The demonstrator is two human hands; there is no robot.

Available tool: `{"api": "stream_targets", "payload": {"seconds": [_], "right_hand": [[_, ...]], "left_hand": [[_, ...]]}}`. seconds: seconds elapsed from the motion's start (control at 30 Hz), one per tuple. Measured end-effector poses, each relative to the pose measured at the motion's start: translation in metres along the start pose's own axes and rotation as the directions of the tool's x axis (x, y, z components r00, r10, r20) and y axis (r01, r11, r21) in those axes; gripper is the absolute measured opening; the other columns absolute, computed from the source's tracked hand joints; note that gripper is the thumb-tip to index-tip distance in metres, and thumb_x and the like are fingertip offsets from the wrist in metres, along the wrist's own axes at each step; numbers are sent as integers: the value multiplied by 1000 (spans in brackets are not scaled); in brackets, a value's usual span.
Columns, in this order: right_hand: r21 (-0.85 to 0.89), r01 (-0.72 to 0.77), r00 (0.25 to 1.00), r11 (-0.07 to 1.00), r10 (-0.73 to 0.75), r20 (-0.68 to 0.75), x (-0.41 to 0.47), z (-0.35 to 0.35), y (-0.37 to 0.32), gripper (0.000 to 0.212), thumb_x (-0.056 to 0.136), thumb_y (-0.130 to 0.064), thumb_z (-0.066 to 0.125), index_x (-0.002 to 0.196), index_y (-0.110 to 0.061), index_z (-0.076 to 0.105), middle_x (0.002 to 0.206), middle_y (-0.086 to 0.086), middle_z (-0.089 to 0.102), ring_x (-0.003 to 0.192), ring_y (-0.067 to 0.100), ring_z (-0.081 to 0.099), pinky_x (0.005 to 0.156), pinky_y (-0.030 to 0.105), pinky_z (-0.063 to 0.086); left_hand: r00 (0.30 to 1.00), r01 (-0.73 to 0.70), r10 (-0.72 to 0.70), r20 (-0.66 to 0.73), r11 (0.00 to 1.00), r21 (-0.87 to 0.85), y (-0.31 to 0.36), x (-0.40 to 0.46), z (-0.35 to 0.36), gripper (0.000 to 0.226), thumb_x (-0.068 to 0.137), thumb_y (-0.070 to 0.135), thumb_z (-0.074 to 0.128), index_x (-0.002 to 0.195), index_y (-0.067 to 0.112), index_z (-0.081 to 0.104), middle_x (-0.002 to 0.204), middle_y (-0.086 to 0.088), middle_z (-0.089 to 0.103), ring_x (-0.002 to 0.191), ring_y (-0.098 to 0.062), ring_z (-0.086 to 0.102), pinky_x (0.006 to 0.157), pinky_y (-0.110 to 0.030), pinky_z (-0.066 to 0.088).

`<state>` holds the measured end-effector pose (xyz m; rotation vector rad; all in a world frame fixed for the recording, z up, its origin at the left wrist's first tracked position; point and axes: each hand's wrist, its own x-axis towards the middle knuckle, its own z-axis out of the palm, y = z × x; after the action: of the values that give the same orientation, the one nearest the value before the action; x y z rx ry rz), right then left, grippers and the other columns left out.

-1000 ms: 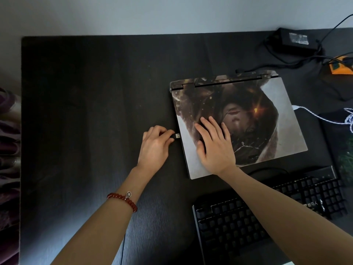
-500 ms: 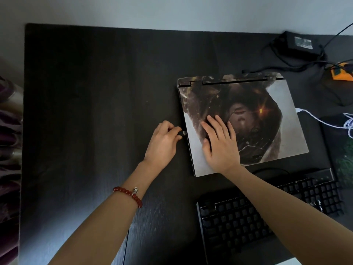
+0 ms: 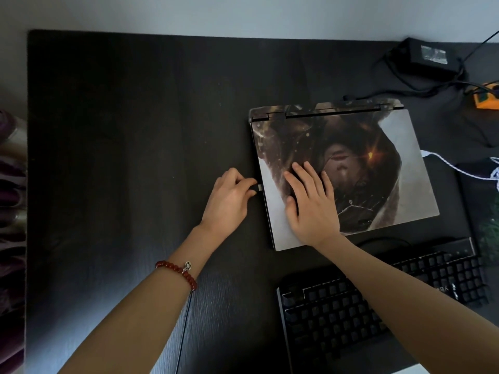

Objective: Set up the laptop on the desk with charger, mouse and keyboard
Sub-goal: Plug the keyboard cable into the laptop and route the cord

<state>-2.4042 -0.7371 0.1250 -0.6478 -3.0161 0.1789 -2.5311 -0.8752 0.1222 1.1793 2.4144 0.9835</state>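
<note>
plug now touching laptop edge, left hand pinching it

One laptop; one keyboard; one charger; two hands.

Your left hand has carried the small plug it pinches rightward: a second ago a clear gap lay between the plug's metal tip and the laptop, and now the tip touches the laptop's left edge. Your view has shifted too, so the laptop, your right hand and the keyboard sit further right in the picture.
</note>
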Motion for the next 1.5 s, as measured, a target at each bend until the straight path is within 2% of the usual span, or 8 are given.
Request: {"api": "stream_targets", "payload": {"seconds": [0.53,0.7,0.97,1.07,1.13,1.23,1.33,1.5], "right_hand": [[-8,5,1000,1000,-5,9,0,1,2,48,87,-28,35,132,-16,43,143,7,44,138,26,32,113,50,23],[-1,5,1000,1000,-5,8,1,3,5,47,87,-28,36,132,-17,45,143,6,44,138,25,32,113,49,21],[-5,-23,996,1000,23,86,5,-3,6,46,91,-21,36,136,-11,41,148,11,36,141,28,24,115,53,15],[49,-52,991,997,46,128,-6,-10,-15,50,91,-13,42,140,-8,34,151,12,29,143,27,19,114,55,13],[152,56,987,987,-78,143,-32,-17,-39,50,87,-10,46,137,-7,38,148,13,34,140,27,26,114,57,16],[281,317,912,906,-372,172,-86,-23,-74,47,87,-10,46,134,-8,43,145,10,40,138,25,31,115,54,15],[317,588,742,744,-652,154,-135,-22,-102,50,84,-13,51,133,-9,45,143,8,43,137,23,34,113,56,18],[255,800,446,543,-823,352,-191,-15,-129,60,90,-31,42,144,-12,24,152,6,28,144,19,15,113,55,-8]], "left_hand": [[999,-26,27,19,1000,-15,-2,3,2,21,81,3,65,101,-3,66,85,-21,57,72,-32,58,74,-40,49],[993,101,-108,-45,985,-138,0,2,6,22,80,8,68,98,2,57,94,-12,64,88,-23,61,81,-33,46],[940,341,-340,29,939,-53,13,-35,3,60,86,8,57,140,12,29,125,-13,50,104,-29,57,88,-44,49],[874,485,-486,-7,873,-54,6,-86,-11,50,88,4,52,135,11,37,122,-13,56,104,-32,58,90,-43,47],[827,557,-560,-57,829,-55,3,-131,-18,40,87,3,52,127,8,48,118,-15,60,104,-33,59,89,-41,47],[782,611,-611,-125,791,-39,7,-199,-22,27,88,7,55,114,5,59,110,-16,64,97,-35,60,81,-38,47],[736,658,-638,-226,752,18,26,-265,-17,16,87,13,59,101,7,63,95,-13,65,84,-34,61,68,-36,47],[796,605,-558,-233,739,298,49,-366,0,9,81,20,66,86,13,64,80,-4,63,79,-30,59,74,-39,42]]}}
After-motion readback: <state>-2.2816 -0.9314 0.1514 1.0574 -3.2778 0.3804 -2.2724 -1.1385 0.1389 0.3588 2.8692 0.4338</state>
